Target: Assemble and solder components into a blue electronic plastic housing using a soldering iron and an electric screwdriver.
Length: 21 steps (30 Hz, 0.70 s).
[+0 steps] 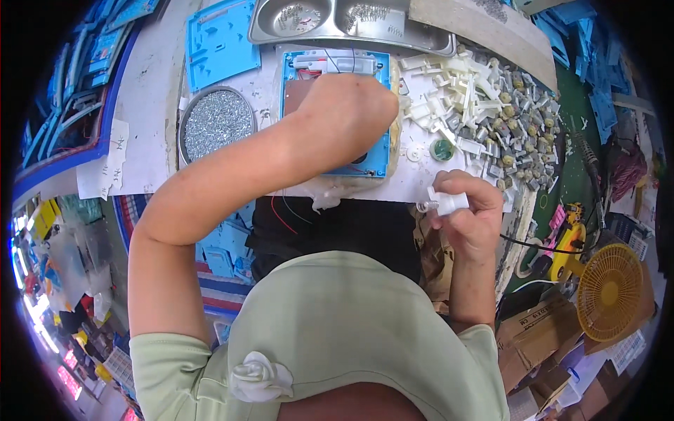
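My left hand (pixel 354 105) is bent over a blue plastic case (pixel 383 151), its back turned up and its fingers hidden beneath it. Inside the case I see a white mechanism (pixel 312 63) with thin wires and part of a brown board (pixel 297 95). Near the table's front edge, my right hand (pixel 472 210) is closed round a white plastic part (pixel 451 203). A small coil spring (pixel 425 206) shows at that part's left end. Just above my right hand sit a small green round container (pixel 441 149) and a white disc (pixel 415 152).
A round tray of small screws (pixel 217 123) stands left. White plastic parts (pixel 439 98) and small motors (pixel 516 126) are heaped right. At the back lie a metal tray (pixel 326 35) and a blue panel (pixel 221 42). A yellow fan (pixel 609 292) stands lower right.
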Each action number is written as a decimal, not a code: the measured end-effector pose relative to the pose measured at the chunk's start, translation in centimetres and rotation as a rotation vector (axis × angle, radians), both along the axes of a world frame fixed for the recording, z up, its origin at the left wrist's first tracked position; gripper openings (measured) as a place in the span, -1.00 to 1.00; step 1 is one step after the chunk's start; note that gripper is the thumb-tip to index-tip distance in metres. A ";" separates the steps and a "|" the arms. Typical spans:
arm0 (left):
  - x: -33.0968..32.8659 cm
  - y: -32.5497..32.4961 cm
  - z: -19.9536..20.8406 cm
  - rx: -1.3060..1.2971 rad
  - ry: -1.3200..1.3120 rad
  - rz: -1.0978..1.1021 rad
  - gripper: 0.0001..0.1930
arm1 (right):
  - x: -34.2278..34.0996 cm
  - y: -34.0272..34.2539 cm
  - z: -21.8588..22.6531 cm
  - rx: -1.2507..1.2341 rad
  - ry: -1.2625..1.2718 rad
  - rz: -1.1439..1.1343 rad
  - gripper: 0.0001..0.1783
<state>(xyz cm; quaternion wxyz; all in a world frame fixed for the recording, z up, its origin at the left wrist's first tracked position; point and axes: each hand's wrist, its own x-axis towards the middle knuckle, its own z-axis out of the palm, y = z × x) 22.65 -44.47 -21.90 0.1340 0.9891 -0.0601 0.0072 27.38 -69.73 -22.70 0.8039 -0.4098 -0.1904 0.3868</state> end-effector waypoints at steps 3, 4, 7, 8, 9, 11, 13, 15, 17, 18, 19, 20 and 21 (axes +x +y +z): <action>0.3 0.5 -0.8 -0.028 -0.081 -0.023 -0.94 | 0.1 -0.1 0.4 -0.128 -0.067 -0.053 -0.59; 0.3 0.6 -1.0 -0.047 -0.122 -0.033 -0.94 | 0.2 -0.1 0.5 -0.167 -0.111 -0.088 -0.59; 0.2 0.3 -0.9 -0.081 -0.146 -0.005 -0.92 | 0.7 0.1 0.1 -0.321 -0.232 -0.191 -0.56; -0.1 0.4 -0.8 -0.090 -0.144 0.007 -0.91 | 1.1 0.2 -0.1 -0.393 -0.287 -0.203 -0.56; -0.4 0.6 -0.9 -0.103 -0.145 0.017 -0.90 | 1.5 0.3 -0.4 -0.467 -0.346 -0.216 -0.56; -1.4 1.3 -0.7 -0.206 -0.155 0.049 -0.89 | 1.9 2.2 -0.5 -0.480 -0.560 -0.230 -0.63; -3.0 2.4 0.1 -0.388 -0.175 0.090 -0.90 | 3.2 4.0 -0.7 -0.480 -1.000 -0.207 -0.68; -4.8 3.4 -0.8 -0.652 -0.176 0.296 -0.89 | 4.0 5.8 -0.1 -0.496 -1.227 -0.221 -0.69; -5.7 3.3 -1.8 -0.798 -0.208 0.415 -0.89 | 4.6 6.9 0.0 -0.523 -1.389 -0.170 -0.67; -6.0 2.8 -2.1 -0.812 -0.244 0.439 -0.89 | 4.7 7.4 0.0 -0.523 -1.422 -0.141 -0.67; -6.1 2.5 -2.3 -0.826 -0.281 0.463 -0.88 | 4.8 7.9 0.1 -0.512 -1.471 -0.110 -0.67; -5.9 2.4 -2.5 -0.826 -0.308 0.455 -0.89 | 4.8 8.3 0.4 -0.501 -1.519 -0.078 -0.67; -5.9 2.3 -2.6 -0.840 -0.307 0.467 -0.89 | 4.8 8.7 0.5 -0.489 -1.567 -0.049 -0.67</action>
